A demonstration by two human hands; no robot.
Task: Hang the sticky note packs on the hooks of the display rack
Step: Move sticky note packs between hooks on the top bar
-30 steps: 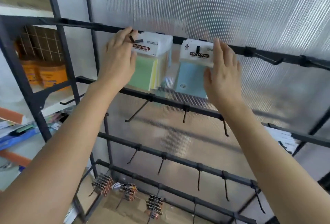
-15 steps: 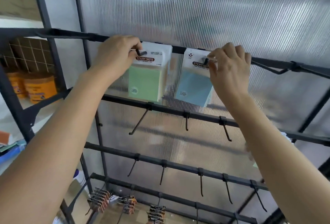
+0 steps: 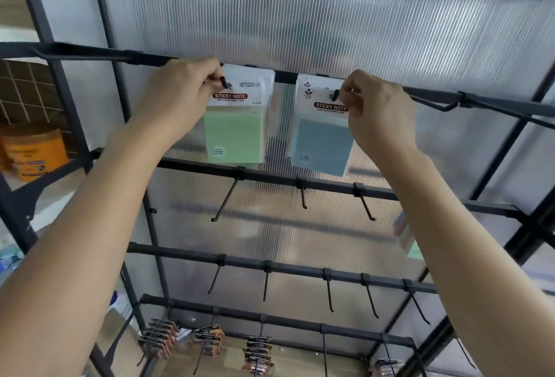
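A green sticky note pack (image 3: 237,124) hangs from a black hook (image 3: 222,82) on the top bar (image 3: 285,76) of the display rack. My left hand (image 3: 180,97) pinches the white header of that pack at its left edge, fingers curled by the hook. To the right, a blue sticky note pack (image 3: 321,136) hangs from a second hook (image 3: 336,94). My right hand (image 3: 375,109) pinches its header at the right side, next to the hook tip.
Bare hooks stick out from the lower bars (image 3: 303,196). Another bare hook (image 3: 441,103) sits on the top bar to the right. Small carded packs (image 3: 258,352) hang on the bottom row. Orange tubs (image 3: 33,148) stand on a shelf at left. A ribbed translucent panel backs the rack.
Both hands have gone from lying flat against the packs to pinching the headers at the hooks. The view has tilted up, so the packs appear lower in the frame.
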